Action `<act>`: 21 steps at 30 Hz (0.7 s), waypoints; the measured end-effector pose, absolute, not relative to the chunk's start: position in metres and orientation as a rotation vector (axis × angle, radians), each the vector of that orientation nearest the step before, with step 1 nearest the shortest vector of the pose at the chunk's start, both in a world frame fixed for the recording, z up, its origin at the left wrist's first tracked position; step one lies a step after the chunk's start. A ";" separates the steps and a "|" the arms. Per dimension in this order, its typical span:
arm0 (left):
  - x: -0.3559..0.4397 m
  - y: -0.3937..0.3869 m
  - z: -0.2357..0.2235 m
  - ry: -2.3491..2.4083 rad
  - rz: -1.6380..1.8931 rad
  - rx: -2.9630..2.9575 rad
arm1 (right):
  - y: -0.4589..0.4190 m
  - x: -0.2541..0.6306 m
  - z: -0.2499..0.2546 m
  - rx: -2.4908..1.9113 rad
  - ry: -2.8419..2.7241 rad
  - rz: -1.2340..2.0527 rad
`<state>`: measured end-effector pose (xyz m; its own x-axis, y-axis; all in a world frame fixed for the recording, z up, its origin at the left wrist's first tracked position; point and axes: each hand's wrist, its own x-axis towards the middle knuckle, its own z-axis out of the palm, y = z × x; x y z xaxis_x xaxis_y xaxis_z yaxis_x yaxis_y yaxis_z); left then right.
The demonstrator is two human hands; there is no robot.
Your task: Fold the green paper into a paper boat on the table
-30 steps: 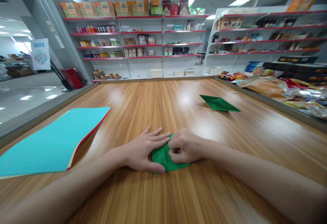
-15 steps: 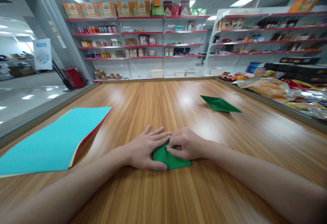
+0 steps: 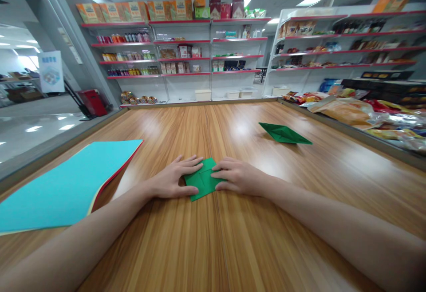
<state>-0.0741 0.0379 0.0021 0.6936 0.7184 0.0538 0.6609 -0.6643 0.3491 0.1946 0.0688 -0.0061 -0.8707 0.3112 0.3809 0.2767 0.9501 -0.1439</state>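
A folded piece of green paper [image 3: 203,179] lies on the wooden table between my hands, with crease lines across its face. My left hand [image 3: 175,177] rests along its left side, thumb and fingers spread, the tips on the paper. On the opposite side, my right hand [image 3: 238,176] touches the right edge with its fingers stretched out and a little apart. Part of that edge is hidden under the right fingertips. Farther back to the right sits a finished-looking green paper boat [image 3: 285,133], pointed at both ends, apart from both hands.
A stack of coloured paper sheets [image 3: 71,183], light blue on top with red and yellow edges below, lies at the left. A raised rim [image 3: 203,103] borders the table. Packaged snacks [image 3: 353,113] are heaped beyond its right side. Stocked shelves [image 3: 179,41] stand behind.
The green paper has turned and shifted slightly away and to the left. My right hand has gone from a closed pinch over the paper to outstretched fingers at its right edge.
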 end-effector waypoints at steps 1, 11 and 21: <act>-0.073 0.037 0.002 1.089 0.265 2.609 | 0.067 0.194 -0.006 -0.515 -2.639 0.170; -0.057 0.035 -0.008 1.371 0.544 2.414 | 0.063 0.185 -0.013 -0.871 -2.071 0.948; -0.043 0.028 -0.002 0.936 1.084 1.519 | 0.063 0.184 -0.002 -0.694 -1.766 1.704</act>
